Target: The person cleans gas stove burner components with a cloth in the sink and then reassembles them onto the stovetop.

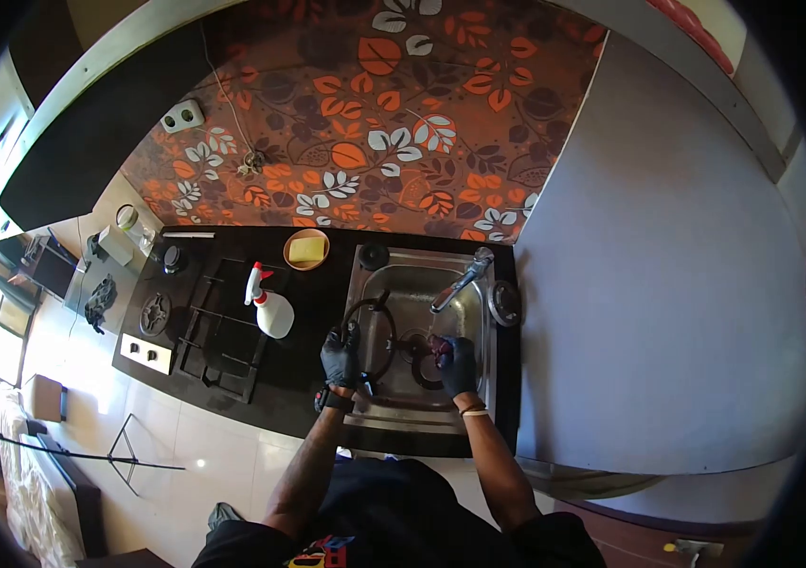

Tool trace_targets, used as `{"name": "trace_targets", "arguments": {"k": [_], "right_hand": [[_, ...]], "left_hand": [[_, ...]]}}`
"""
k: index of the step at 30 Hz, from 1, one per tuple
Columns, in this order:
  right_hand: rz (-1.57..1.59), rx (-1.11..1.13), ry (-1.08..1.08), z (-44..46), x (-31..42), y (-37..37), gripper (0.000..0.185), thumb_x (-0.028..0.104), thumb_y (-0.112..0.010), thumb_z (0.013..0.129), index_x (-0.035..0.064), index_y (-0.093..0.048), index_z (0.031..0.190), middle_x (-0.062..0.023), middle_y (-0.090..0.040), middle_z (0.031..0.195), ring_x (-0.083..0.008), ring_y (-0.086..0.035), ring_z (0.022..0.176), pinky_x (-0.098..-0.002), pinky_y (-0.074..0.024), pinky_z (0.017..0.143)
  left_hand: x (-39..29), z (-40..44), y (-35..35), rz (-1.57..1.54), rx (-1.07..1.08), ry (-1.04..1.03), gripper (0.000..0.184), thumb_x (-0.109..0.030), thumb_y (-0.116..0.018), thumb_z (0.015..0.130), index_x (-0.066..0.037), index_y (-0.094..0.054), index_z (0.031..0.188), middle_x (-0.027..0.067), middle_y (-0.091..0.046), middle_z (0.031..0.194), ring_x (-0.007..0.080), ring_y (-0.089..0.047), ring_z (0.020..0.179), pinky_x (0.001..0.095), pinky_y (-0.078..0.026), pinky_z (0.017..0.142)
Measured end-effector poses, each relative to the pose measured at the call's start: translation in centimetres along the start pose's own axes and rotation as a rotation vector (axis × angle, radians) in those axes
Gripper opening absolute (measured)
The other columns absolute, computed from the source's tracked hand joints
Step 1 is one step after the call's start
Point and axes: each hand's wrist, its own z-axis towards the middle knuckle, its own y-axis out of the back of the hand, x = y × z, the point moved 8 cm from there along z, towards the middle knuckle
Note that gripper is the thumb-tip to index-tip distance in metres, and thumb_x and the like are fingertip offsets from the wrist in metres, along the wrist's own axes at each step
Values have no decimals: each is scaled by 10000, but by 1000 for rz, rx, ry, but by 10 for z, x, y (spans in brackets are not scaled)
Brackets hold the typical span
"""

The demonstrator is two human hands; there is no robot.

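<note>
A steel sink [422, 414] is set into the black counter, with its faucet [460, 284] at the back right. My left hand [338, 360], in a black glove, is closed on a black ring-shaped stove grate [392, 333] at the basin's left side. In a matching glove, my right hand [458, 365] is closed around a dark reddish scrubber [440, 347] over the basin. Below it, a dark round ring [425, 371] lies near the drain.
Left of the sink stand a white spray bottle [274, 314] with a red trigger and a bowl [325, 254] holding a yellow sponge [307, 250]. Farther left is the gas hob with a black grate [253, 364]. A round black item [504, 304] sits right of the faucet.
</note>
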Motion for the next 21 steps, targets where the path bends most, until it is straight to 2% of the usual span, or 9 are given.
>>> {"name": "trace_targets", "arguments": {"k": [2,4,5,8,10,12,14,18,21], "right_hand": [[63,-93,123,4,26,8,283,15,-578,751,33,-607,1032,-196,-563,1008,-373,-541,973,-426,-433,867],[74,-42,213,9,56,-3,305,9,-569,745,43,-618,1044,-189,-578,1000,-365,-560,953,-412,-445,859],[78,-17,258,7,67,-9,316,6,-564,743,49,-624,1050,-186,-586,996,-361,-569,944,-404,-451,854],[32,149,216,-3,47,-51,311,16,-557,740,62,-642,1036,-169,-614,963,-343,-600,894,-399,-473,821],[20,196,128,-8,46,-40,309,19,-558,736,66,-649,1027,-162,-626,927,-326,-616,878,-389,-484,799],[22,208,51,-7,16,-32,296,29,-563,743,68,-652,1023,-153,-638,904,-310,-630,864,-383,-493,782],[37,188,-46,-11,-47,-41,275,48,-572,761,69,-649,1024,-142,-650,894,-295,-641,853,-382,-499,767],[129,60,-53,-1,-39,-20,283,87,-581,821,40,-586,1100,-172,-627,1019,-329,-616,932,-394,-484,811],[274,-20,-65,7,-24,-42,334,124,-598,824,35,-557,1143,-174,-633,1008,-339,-621,926,-404,-486,814]], "left_hand": [[4,-2,-5,-10,25,-31,259,-253,-621,900,-4,-628,828,77,-610,680,112,-484,635,330,-413,586],[0,-9,-14,-20,51,-61,264,-268,-618,901,-13,-632,835,85,-624,696,119,-491,638,334,-418,595],[-2,-15,-19,-18,106,-2,196,-228,-615,912,-43,-639,851,-54,-521,700,44,-428,681,243,-368,596],[-1,-24,-30,45,213,1,196,-226,-612,911,-45,-639,841,-55,-518,690,42,-426,679,244,-362,589],[0,-24,-26,41,179,-33,213,-233,-618,901,-34,-633,827,-13,-541,670,75,-463,647,278,-377,578],[5,-17,-13,14,105,-34,223,-234,-623,889,-23,-634,818,68,-601,670,126,-515,623,329,-404,576],[9,-11,-2,3,125,50,219,-230,-627,890,-23,-637,819,56,-606,674,102,-505,637,313,-406,584],[11,-7,0,-30,174,97,227,-242,-627,896,-25,-640,831,53,-609,686,80,-493,652,287,-415,603],[3,-15,-13,25,241,33,249,-269,-608,906,-30,-641,844,80,-608,692,133,-529,639,309,-432,616]]}}
